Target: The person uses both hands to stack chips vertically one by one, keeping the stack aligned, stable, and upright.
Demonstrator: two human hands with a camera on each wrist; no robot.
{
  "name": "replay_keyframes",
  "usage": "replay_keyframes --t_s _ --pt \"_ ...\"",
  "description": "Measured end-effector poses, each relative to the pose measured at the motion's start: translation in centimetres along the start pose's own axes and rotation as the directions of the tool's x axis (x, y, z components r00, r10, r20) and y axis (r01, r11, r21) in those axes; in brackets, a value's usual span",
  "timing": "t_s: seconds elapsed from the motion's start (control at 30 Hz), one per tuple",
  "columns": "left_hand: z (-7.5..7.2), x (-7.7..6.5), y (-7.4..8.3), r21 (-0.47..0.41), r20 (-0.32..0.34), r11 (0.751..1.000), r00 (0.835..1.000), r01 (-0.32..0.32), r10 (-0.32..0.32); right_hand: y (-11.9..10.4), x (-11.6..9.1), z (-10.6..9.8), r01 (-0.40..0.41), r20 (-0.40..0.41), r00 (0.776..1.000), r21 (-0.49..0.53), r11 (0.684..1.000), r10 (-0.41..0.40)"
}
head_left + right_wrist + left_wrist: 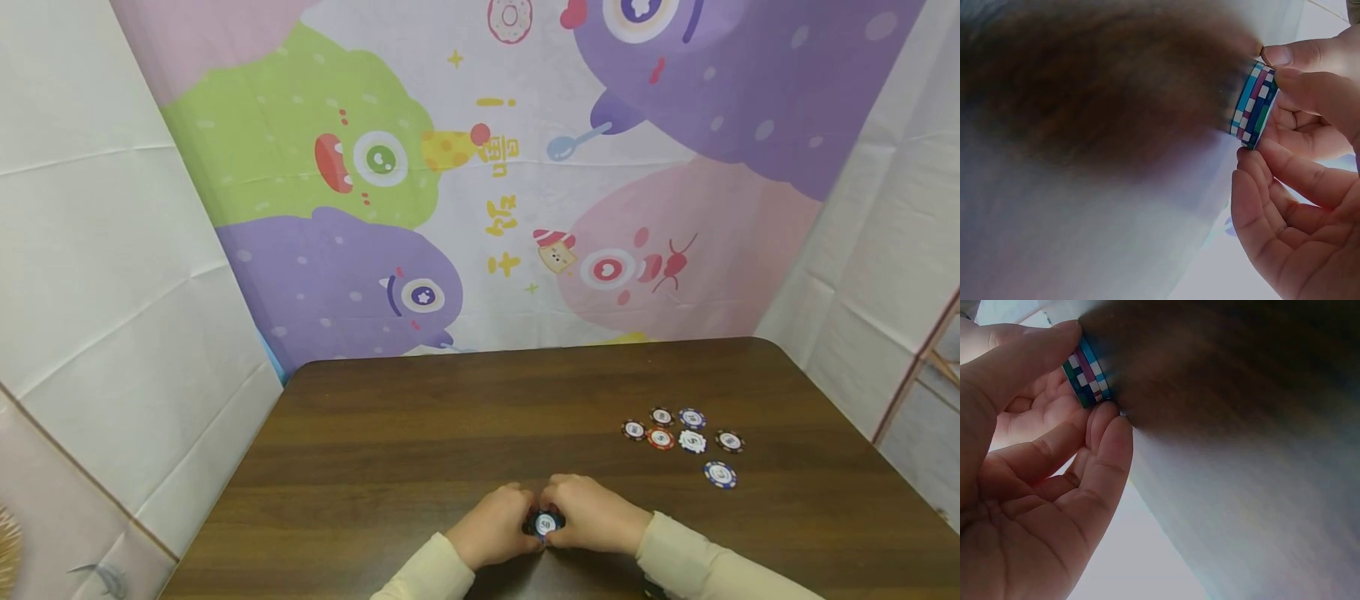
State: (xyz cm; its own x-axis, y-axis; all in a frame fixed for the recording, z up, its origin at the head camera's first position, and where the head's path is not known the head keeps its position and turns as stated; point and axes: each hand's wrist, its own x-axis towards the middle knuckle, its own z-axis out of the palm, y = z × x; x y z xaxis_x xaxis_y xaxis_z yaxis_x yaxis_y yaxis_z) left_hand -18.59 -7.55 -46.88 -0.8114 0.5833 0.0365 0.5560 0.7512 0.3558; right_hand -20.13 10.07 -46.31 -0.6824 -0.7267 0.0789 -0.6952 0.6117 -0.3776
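Both hands meet around a short stack of poker chips (546,523) near the front of the table. The top chip reads 50 and has a dark rim. My left hand (495,523) pinches the stack from the left, and my right hand (596,515) pinches it from the right, thumbs at the near side. In the left wrist view the edge of the chip stack (1088,372) shows light blue, purple, dark blue and green layers with white blocks. The right wrist view has the same chip stack (1252,105) between the fingertips of both hands.
Several loose chips lie flat on the brown table (420,425) at the right, among them a red chip (661,438), a white chip (692,442) and a blue chip (720,475). A dark object (655,588) peeks out below the right sleeve. A cartoon-print cloth (517,308) hangs behind.
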Motion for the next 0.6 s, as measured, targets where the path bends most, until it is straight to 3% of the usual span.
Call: replay_keyframes --t_s 0.37,0.6 --pt "0.0 0.0 -0.1 -0.029 -0.012 1.0 1.0 -0.001 0.0 0.0 -0.1 -0.1 -0.012 -0.001 1.0 0.018 1.0 0.012" --pt "0.1 -0.1 -0.1 0.007 -0.019 1.0 1.0 -0.006 0.006 0.4 -0.8 -1.3 -0.044 -0.054 0.997 0.033 0.998 0.046"
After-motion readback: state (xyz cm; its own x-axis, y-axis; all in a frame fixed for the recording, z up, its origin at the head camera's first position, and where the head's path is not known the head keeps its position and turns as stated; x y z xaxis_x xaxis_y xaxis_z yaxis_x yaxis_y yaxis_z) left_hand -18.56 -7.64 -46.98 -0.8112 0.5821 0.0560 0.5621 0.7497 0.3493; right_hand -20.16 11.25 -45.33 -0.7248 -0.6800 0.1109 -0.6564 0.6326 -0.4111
